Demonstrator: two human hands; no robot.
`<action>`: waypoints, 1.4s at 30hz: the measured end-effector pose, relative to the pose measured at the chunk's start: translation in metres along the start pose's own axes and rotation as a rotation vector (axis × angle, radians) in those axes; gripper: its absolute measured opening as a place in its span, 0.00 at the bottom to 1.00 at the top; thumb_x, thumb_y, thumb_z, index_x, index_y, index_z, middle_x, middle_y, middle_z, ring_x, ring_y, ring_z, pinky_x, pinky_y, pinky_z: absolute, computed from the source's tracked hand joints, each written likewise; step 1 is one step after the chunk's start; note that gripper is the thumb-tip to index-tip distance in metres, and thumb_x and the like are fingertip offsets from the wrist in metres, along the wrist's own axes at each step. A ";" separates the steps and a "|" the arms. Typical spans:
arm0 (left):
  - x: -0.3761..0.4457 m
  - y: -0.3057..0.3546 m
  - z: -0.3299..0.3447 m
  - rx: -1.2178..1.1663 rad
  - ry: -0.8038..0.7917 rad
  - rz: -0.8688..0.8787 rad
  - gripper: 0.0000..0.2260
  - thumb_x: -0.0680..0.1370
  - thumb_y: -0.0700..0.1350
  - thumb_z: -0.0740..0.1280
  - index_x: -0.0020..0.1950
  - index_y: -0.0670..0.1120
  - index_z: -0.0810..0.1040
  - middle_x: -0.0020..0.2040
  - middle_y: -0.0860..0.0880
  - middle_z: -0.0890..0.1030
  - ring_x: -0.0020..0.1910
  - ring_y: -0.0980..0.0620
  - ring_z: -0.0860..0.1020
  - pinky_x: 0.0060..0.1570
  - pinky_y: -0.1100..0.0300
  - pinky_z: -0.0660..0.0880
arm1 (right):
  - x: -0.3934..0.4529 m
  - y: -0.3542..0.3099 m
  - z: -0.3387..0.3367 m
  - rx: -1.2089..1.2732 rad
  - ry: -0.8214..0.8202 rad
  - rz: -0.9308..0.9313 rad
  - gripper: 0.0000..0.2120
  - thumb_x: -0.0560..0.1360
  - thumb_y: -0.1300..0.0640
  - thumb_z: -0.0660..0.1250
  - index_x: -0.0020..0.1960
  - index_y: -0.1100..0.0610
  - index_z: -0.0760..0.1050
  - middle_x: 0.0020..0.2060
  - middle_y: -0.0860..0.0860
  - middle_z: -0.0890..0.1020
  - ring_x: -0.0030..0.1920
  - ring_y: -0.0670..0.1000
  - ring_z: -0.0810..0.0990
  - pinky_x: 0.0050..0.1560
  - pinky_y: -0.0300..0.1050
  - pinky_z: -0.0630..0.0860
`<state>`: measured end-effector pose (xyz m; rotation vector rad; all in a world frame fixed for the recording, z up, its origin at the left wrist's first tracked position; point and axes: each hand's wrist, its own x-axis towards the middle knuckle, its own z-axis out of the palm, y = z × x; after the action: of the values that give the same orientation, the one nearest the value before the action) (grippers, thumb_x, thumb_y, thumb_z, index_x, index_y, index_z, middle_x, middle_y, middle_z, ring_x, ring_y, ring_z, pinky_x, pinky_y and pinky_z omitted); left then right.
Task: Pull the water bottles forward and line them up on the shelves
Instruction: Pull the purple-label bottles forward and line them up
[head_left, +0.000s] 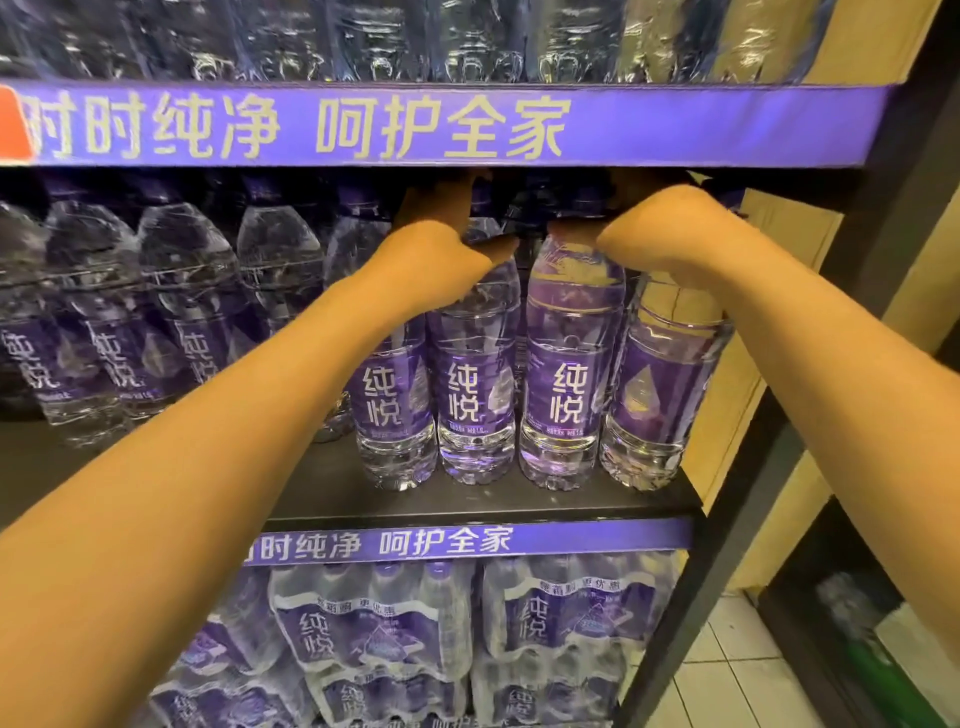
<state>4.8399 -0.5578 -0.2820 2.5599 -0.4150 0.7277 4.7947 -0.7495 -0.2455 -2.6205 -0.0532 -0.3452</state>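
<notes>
- While both arms are stretched into the middle shelf, the left hand is closed around the neck of a clear plastic water bottle with a purple label, and the right hand is clamped over the neck area of the two neighbouring clear purple-labelled bottles to the right of it.
- The fingers of both hands are curled shut on the bottle necks; the fingertips are hidden under the purple shelf-edge banner, so the exact hold cannot be told.
- Four bottles are seen standing near the front edge at the right end of the shelf, touching side by side, labels facing outward.
- The bottles lie directly below the fingers, long axes upright, caps pointing up, with a slight lean judged in the rightmost one.
- The darker row of bottles on the left is set further back, well apart from the front edge, and is nearer the left arm.
- A pull straight toward the body is judged to be the step in hand; tipping is the risk, since the grip is high.
</notes>
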 end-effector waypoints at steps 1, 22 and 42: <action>-0.001 0.002 0.001 0.000 0.019 0.006 0.31 0.76 0.58 0.69 0.74 0.47 0.63 0.66 0.42 0.72 0.60 0.44 0.72 0.55 0.55 0.69 | -0.001 0.000 -0.001 -0.016 -0.005 -0.006 0.21 0.77 0.52 0.64 0.30 0.54 0.61 0.27 0.53 0.63 0.27 0.53 0.59 0.27 0.43 0.56; -0.056 0.051 0.003 0.260 0.373 0.143 0.16 0.76 0.56 0.67 0.51 0.43 0.72 0.45 0.41 0.74 0.46 0.36 0.73 0.41 0.50 0.66 | -0.022 0.044 -0.001 0.026 0.377 -0.400 0.22 0.72 0.41 0.69 0.55 0.57 0.77 0.48 0.54 0.83 0.49 0.54 0.81 0.49 0.54 0.78; -0.007 0.073 0.048 0.111 0.086 0.162 0.22 0.76 0.58 0.67 0.32 0.49 0.61 0.30 0.50 0.66 0.29 0.46 0.65 0.25 0.60 0.55 | -0.008 0.060 0.006 -0.443 0.462 -0.026 0.15 0.76 0.48 0.68 0.39 0.59 0.71 0.41 0.58 0.74 0.47 0.61 0.76 0.37 0.48 0.71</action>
<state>4.8256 -0.6432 -0.2978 2.6076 -0.5732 0.9399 4.7938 -0.7991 -0.2803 -2.8914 0.1625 -1.0677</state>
